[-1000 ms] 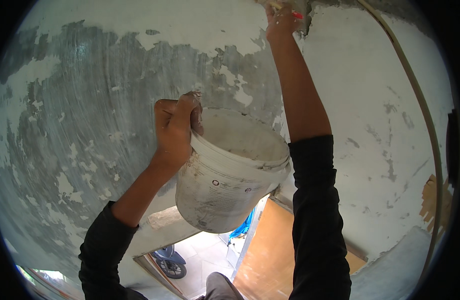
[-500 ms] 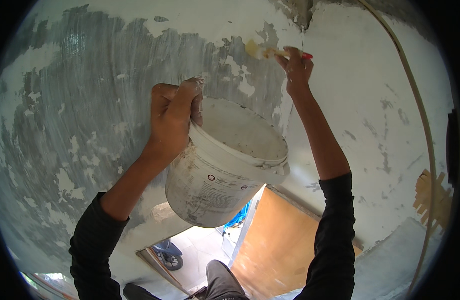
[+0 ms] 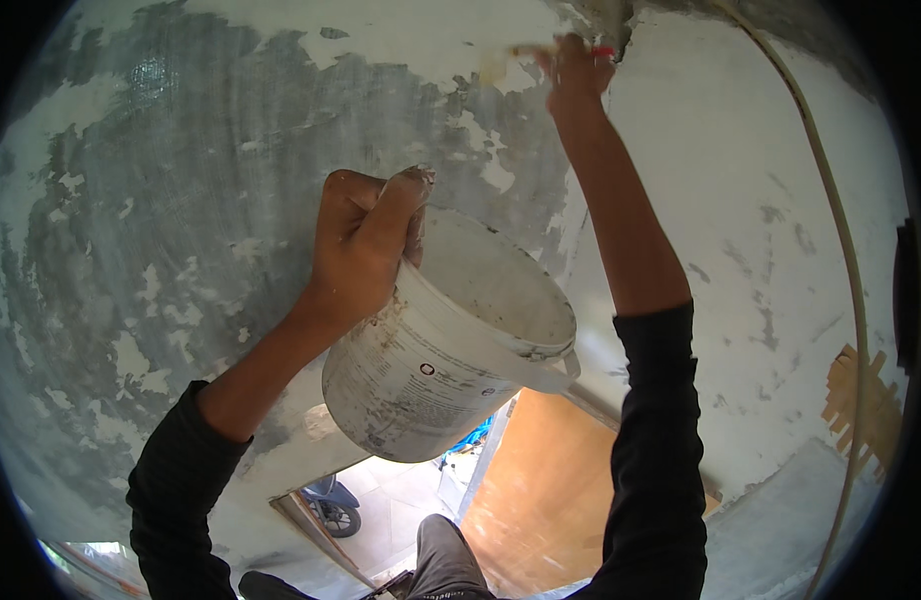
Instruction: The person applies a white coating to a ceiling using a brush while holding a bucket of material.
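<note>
My left hand (image 3: 356,250) is closed on the rim of a white plastic bucket (image 3: 421,365), fingers over its edge and whitish smears on the thumb. The bucket tilts in front of me; its inner wall is stained, and the bottom is out of sight. Higher up, my right hand (image 3: 579,80) grips a brush (image 3: 526,51) by its handle, a red end sticking out on the right. Motion blurs the pale bristles, which are at the upper wall (image 3: 231,190). That wall is streaked grey, with flaking white patches.
Beneath the bucket is an opening with a pale tiled floor (image 3: 391,495) and a motorbike wheel (image 3: 338,518). An orange-brown wooden panel (image 3: 541,490) stands beside it. Along the right wall runs a beige hose or cable (image 3: 829,185), near a ragged brown patch (image 3: 863,405).
My right hand has moved up and slightly left with the brush, toward the top of the wall. The left hand and bucket rim have shifted slightly right and down in view.
</note>
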A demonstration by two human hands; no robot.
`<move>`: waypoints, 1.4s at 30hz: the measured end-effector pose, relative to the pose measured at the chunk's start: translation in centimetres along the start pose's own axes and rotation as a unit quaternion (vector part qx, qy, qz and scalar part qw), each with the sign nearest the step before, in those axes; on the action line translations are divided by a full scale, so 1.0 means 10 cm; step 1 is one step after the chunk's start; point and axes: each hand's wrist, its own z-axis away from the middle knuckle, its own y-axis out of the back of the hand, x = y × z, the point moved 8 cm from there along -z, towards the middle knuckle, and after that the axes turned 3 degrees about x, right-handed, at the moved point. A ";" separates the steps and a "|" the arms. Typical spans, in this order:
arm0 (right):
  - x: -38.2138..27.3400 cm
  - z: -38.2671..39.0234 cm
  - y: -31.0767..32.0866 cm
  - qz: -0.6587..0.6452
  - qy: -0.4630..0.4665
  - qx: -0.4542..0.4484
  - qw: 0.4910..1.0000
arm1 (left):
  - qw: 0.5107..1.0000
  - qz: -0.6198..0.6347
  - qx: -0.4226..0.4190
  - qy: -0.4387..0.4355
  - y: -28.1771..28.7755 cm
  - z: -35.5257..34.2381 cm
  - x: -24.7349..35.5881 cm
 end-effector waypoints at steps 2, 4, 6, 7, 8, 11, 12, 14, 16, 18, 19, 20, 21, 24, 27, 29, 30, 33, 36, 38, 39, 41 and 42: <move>-0.12 -0.84 -0.42 0.010 0.104 -0.010 0.994 | 1.000 0.005 0.000 -0.010 -0.04 -0.02 0.06; -0.11 -0.90 -0.61 0.000 0.133 -0.013 0.991 | 1.000 0.000 -0.008 -0.014 0.03 -0.01 0.11; -0.50 -0.83 -0.72 0.077 0.125 0.027 0.989 | 1.000 -0.005 -0.007 -0.014 0.04 -0.01 0.17; -0.63 -0.90 -0.68 0.092 0.160 0.122 0.975 | 1.000 0.001 -0.006 -0.016 0.03 -0.01 0.20; -0.60 -0.97 -0.67 0.091 0.161 0.124 0.975 | 1.000 0.001 -0.007 -0.017 0.02 -0.01 0.24; -0.38 -0.74 -0.67 -0.276 0.146 0.015 0.950 | 1.000 -0.002 0.003 -0.013 0.10 0.03 0.22; -0.30 -0.88 -0.54 -0.200 0.191 0.020 0.961 | 1.000 0.009 0.003 -0.016 0.07 0.04 0.23; -0.10 -0.86 -0.35 -0.122 0.233 0.023 0.965 | 1.000 0.020 0.006 -0.018 0.08 0.04 0.23; 0.10 -0.26 0.01 -0.042 0.274 0.032 0.960 | 0.999 0.017 -0.008 -0.033 0.11 0.08 0.18; 0.09 0.38 0.31 -0.043 0.235 -0.021 0.971 | 1.000 0.000 -0.007 -0.019 0.14 0.12 0.17; 0.08 0.54 0.51 -0.009 0.235 -0.008 0.972 | 1.000 -0.011 -0.005 -0.009 0.12 0.13 0.17; 0.15 0.66 0.72 0.022 0.233 0.006 0.972 | 1.000 -0.007 -0.006 -0.009 0.11 0.14 0.18; 0.19 0.77 0.92 0.042 0.234 -0.009 0.971 | 1.000 -0.001 -0.010 0.000 0.09 0.15 0.18; 0.34 1.04 1.49 0.092 0.210 -0.045 0.972 | 1.000 0.014 -0.010 -0.005 0.05 0.20 0.13; 0.29 1.12 1.93 0.168 0.123 -0.029 0.978 | 1.000 0.022 0.005 -0.007 0.05 0.25 0.15; 0.12 1.10 1.97 0.174 0.156 -0.037 0.972 | 1.000 0.023 0.014 0.009 0.08 0.27 0.15; 0.07 1.10 1.95 0.172 0.171 -0.036 0.969 | 1.000 0.026 0.009 0.014 0.08 0.29 0.13; 0.29 0.91 1.64 0.162 0.078 -0.049 0.982 | 1.000 0.016 0.004 0.026 0.12 0.31 0.13; 0.17 0.68 1.07 0.125 0.119 -0.006 0.985 | 1.000 0.010 0.003 0.021 0.11 0.30 0.14; 0.03 0.46 0.66 0.102 0.128 0.043 0.986 | 1.000 0.001 0.002 0.009 0.12 0.28 0.19; -0.09 0.38 0.46 0.085 0.142 0.053 0.985 | 1.000 -0.004 0.003 0.019 0.14 0.28 0.19; -0.33 0.37 0.09 -0.010 0.116 0.073 0.990 | 0.999 -0.013 0.005 0.028 0.18 0.29 0.19; -0.43 0.28 0.02 -0.012 0.116 0.074 0.990 | 0.999 -0.021 0.012 0.024 0.19 0.30 0.20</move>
